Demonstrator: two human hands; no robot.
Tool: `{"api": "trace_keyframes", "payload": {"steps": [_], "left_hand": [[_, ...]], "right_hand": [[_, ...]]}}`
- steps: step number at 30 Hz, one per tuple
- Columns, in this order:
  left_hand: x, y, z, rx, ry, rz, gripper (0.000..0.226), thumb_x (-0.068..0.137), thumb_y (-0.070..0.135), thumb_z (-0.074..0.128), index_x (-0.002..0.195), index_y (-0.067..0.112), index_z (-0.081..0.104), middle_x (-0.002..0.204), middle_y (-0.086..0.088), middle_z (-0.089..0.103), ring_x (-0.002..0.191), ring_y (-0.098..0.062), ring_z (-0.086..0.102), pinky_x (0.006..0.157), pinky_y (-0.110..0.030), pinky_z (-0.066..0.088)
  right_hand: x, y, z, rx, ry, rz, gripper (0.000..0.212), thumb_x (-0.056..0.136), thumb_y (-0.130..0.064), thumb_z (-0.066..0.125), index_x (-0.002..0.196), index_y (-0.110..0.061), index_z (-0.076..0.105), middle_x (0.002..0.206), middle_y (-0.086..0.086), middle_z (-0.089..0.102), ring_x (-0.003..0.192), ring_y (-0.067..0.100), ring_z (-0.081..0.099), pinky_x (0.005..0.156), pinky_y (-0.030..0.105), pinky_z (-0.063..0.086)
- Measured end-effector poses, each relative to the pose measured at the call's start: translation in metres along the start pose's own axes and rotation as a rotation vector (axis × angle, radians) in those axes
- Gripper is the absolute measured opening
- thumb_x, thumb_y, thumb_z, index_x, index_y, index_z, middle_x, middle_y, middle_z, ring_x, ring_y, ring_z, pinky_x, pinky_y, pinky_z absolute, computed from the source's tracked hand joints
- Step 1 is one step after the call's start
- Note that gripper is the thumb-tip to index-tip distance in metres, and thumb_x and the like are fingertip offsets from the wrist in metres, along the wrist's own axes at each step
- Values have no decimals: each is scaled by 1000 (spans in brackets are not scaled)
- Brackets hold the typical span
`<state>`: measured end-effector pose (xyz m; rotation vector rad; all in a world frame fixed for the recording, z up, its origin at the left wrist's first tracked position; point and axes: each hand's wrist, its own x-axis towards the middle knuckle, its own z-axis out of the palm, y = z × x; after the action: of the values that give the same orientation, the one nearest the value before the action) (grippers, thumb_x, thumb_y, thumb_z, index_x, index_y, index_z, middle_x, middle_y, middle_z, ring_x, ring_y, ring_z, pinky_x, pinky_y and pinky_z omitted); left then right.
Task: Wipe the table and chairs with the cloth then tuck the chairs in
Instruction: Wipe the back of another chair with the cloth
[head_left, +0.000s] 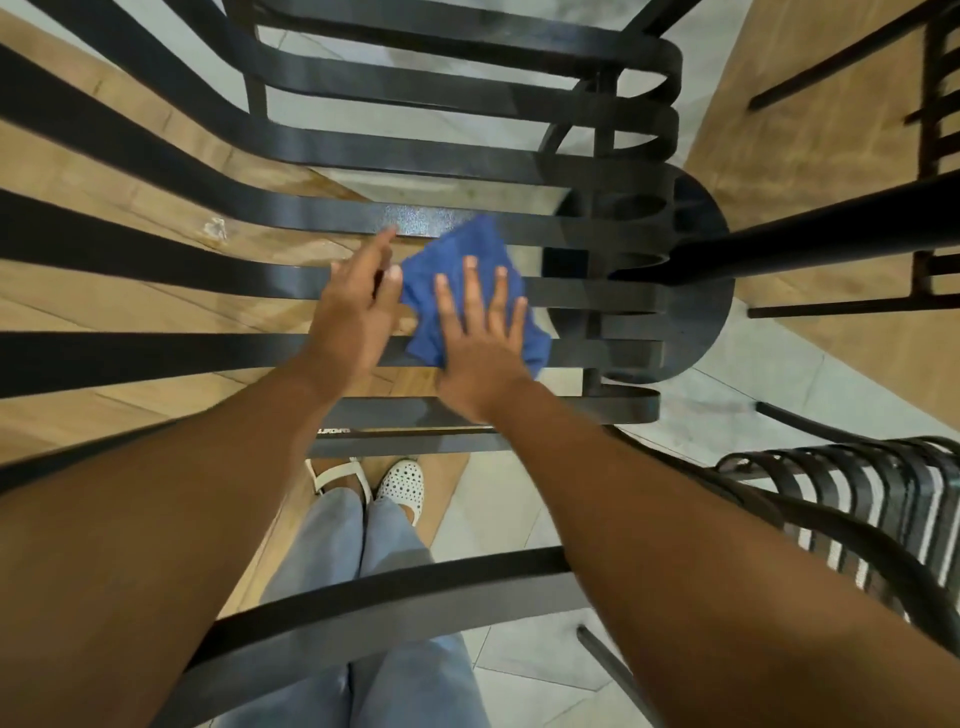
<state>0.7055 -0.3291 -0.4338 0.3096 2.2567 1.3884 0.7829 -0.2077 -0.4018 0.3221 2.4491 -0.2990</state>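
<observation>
While right hand (480, 338) presses flat on blue cloth (467, 270) over black slatted counter (156, 358), left hand (353, 306) rests open, empty, beside it; wiping step, next sweep remaining slats.

Both forearms are bare to the edge of view; no sleeves, watch, bracelets or rings are visible. The left hand (353, 312) and right hand (480, 338) are ungloved, with short, unpainted fingernails. The legs wear loose, light blue trousers (363, 545). Footwear is white: the left shoe (332, 478) shows a strap, the right shoe (401, 480) a perforated, dotted upper.
</observation>
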Motion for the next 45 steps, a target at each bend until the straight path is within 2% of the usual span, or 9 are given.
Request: {"api": "trace_keyframes", "payload": {"steps": [2, 6, 10, 13, 18, 26, 31, 35, 45], "left_hand": [[1, 7, -3, -179, 94, -92, 42, 99, 27, 36, 139, 17, 42, 131, -7, 53, 117, -15, 52, 102, -35, 43], [-1, 6, -2, 19, 190, -63, 39, 100, 25, 37, 135, 10, 45, 131, -9, 51, 117, -10, 46, 101, -22, 37], [-4, -1, 10, 396, 67, 97, 59, 93, 43, 31, 133, 2, 46, 126, -21, 51, 119, -37, 44, 106, -48, 28], [-9, 8, 28, 773, -174, 34, 69, 87, 62, 36, 146, 26, 30, 149, -14, 29, 138, -42, 15, 106, -66, 1], [-7, 16, 38, 950, -293, -31, 80, 80, 77, 24, 146, 43, -4, 156, -5, 0, 141, -39, -12, 102, -69, -6], [-4, 21, 33, 926, -331, -35, 79, 81, 75, 29, 146, 44, -3, 156, -2, 0, 141, -37, -14, 103, -69, -7], [-5, 17, 9, 685, -312, 7, 59, 94, 49, 42, 147, 36, 20, 155, -2, 14, 144, -24, 3, 110, -56, -8], [2, 10, -38, 471, -137, -26, 41, 94, 14, 50, 135, 12, 47, 139, -10, 42, 123, -29, 44, 107, -34, 29], [31, 8, -69, 400, -214, -173, 33, 97, 11, 43, 126, 11, 57, 124, -14, 59, 116, -27, 53, 95, -23, 36]], "right_hand": [[8, -38, 4, 8, -37, -79, 96, 85, -28, 51, 146, -18, -23, 150, 11, -35, 133, 40, -36, 108, 58, -20], [12, -47, 7, -22, -58, -184, 94, 87, -28, 51, 147, -20, -21, 152, 1, -32, 136, 31, -35, 111, 57, -16], [-6, 22, 6, -13, 57, -51, 92, 83, -37, 54, 149, -34, -11, 155, -3, -25, 140, 27, -29, 110, 57, -13], [-15, 51, 2, -23, 70, 93, 97, 80, -40, 55, 148, -33, -15, 155, -1, -26, 140, 30, -28, 109, 61, -9], [-25, 86, -6, 29, 14, 297, 112, 78, -37, 66, 145, -33, -24, 151, 1, -34, 138, 36, -30, 108, 65, -5], [-45, 92, -8, 63, -237, 519, 108, 89, -20, 61, 140, -24, -34, 145, 8, -44, 136, 43, -29, 110, 65, 12], [-61, 76, 11, -300, -293, 279, 116, 86, -21, 66, 137, -11, -37, 143, 25, -40, 133, 53, -24, 112, 59, 1], [-62, 55, 14, -422, -306, 102, 113, 87, -19, 63, 134, -11, -40, 142, 27, -40, 129, 58, -25, 107, 63, -6], [-19, -86, 39, -489, -154, -537, 81, 96, -22, 41, 146, -24, -22, 150, 19, -31, 131, 54, -26, 103, 65, -14]]}}
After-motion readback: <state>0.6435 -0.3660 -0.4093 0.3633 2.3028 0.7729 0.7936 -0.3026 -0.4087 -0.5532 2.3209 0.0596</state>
